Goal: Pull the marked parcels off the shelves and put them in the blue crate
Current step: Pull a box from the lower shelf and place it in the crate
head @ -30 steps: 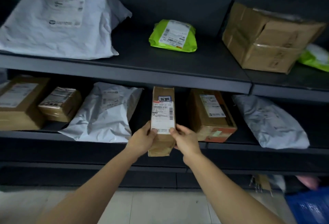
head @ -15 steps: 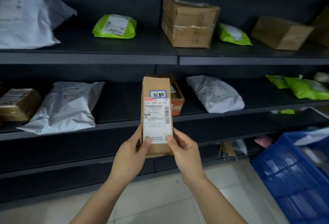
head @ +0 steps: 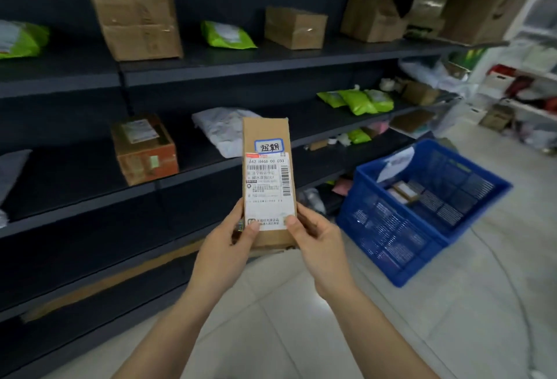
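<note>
I hold the parcel (head: 266,185) upright in front of the shelves (head: 211,65), clear of them, its blue-edged tag (head: 269,146) facing me. My left hand (head: 224,253) and right hand (head: 321,247) pinch its lower end, thumbs on the label. The crate (head: 391,240) sits on the floor to my right. I judge it best to swing right, lower the parcel, and lay it flat beside the boxes inside.

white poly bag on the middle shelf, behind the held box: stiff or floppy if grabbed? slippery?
Probably floppy: the white poly bag lies wrinkled and slumped on the middle shelf, with no firm edges. Its smooth film looks fairly slippery, so a pinch may slide. It seems unlikely to roll or tip, since it lies flat. Weight cannot be told.
</note>
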A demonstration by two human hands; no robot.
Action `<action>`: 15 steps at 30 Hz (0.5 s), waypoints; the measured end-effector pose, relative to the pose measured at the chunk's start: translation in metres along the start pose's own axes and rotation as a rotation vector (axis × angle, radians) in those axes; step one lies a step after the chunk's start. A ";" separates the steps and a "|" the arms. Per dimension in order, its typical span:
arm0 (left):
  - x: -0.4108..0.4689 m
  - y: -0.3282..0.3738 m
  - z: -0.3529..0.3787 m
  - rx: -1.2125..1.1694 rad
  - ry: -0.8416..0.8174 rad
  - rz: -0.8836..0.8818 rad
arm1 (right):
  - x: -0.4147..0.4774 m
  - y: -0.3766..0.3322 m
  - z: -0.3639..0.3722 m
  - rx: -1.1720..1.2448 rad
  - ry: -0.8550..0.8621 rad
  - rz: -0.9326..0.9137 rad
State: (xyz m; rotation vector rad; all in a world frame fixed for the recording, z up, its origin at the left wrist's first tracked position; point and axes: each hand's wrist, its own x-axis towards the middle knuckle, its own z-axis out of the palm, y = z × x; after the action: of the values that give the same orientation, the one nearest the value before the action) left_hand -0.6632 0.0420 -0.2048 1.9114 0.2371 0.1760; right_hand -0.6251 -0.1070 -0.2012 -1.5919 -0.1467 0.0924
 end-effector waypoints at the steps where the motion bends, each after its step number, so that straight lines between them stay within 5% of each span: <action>1: 0.002 0.006 0.014 0.003 -0.028 0.007 | -0.001 0.000 -0.015 -0.001 0.029 0.000; 15: 0.103 0.068 0.223 -0.022 -0.315 0.075 | 0.069 0.016 -0.221 -0.035 0.336 0.064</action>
State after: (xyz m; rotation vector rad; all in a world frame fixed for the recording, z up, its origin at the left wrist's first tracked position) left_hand -0.5057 -0.1581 -0.2175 1.8971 -0.0482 -0.0732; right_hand -0.5227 -0.3154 -0.2091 -1.6241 0.1648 -0.1292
